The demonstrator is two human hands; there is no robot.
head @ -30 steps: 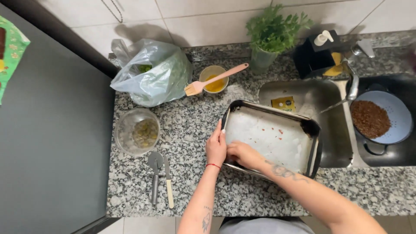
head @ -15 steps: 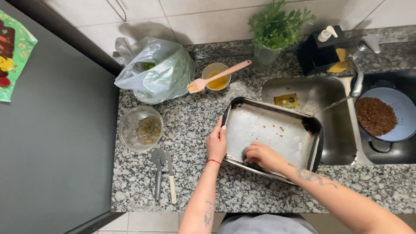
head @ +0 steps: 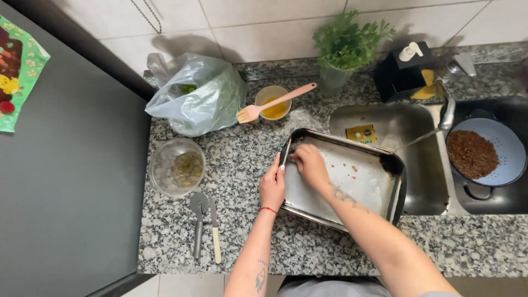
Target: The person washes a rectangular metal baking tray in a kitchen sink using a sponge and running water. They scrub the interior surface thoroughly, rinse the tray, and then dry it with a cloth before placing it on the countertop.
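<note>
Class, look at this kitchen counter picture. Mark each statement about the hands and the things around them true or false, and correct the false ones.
1. The left hand grips the near left rim of the metal baking tray. True.
2. The right hand rests inside the tray. True.
3. The pink brush lies in the sink. False: it rests across a small yellow bowl.
4. The colander is empty. False: it holds brown grains.
5. A pizza cutter and a knife lie left of the tray. True.
</note>
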